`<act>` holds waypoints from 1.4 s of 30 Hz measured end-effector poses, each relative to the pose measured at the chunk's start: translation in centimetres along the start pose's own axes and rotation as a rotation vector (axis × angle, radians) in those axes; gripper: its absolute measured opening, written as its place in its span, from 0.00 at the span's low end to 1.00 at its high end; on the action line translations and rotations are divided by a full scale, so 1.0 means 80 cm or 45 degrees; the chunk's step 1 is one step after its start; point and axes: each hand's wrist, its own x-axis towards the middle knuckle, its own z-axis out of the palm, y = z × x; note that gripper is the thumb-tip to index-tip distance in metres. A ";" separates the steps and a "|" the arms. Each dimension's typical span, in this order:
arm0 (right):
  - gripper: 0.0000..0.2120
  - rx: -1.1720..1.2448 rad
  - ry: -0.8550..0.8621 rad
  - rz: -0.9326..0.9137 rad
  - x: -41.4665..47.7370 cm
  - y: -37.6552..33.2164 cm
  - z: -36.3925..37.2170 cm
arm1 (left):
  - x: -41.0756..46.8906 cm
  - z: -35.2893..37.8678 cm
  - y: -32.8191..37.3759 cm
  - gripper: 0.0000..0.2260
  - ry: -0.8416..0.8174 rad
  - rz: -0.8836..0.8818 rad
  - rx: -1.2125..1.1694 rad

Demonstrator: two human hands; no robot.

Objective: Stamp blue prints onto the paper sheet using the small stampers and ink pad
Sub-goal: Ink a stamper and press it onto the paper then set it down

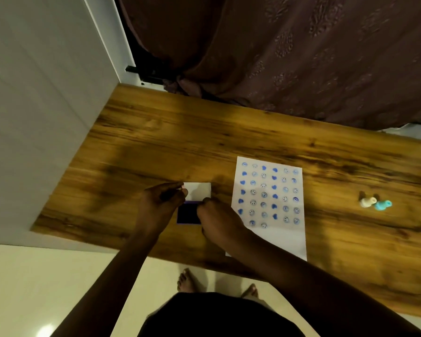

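A dark blue ink pad (187,213) lies on the wooden table (156,142), with its white lid (197,191) raised behind it. My left hand (161,205) pinches the lid's left edge. My right hand (216,218) rests at the pad's right side with its fingertips on the lid's lower edge. To the right lies the white paper sheet (272,239), covered with several columns of blue hearts and smiley prints. Two small stampers, a white one (367,202) and a light blue one (382,205), lie far right on the table. The frame is blurred.
A white wall (39,117) borders the table on the left and a dark red curtain (289,52) hangs behind it. The table's front edge runs diagonally, with pale floor (58,276) and bare feet below it.
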 end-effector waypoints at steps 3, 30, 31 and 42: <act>0.14 0.036 -0.008 0.006 0.001 0.000 -0.003 | -0.002 0.002 0.003 0.11 0.001 -0.006 -0.007; 0.13 0.716 0.535 0.705 -0.146 0.174 0.011 | -0.037 0.103 0.035 0.09 -0.257 -0.041 0.013; 0.14 0.646 0.510 0.716 -0.152 0.181 0.017 | -0.038 0.107 0.036 0.09 -0.267 -0.032 0.019; 0.14 0.365 0.388 0.553 -0.153 0.172 0.033 | -0.037 0.128 0.035 0.07 -0.322 -0.036 0.062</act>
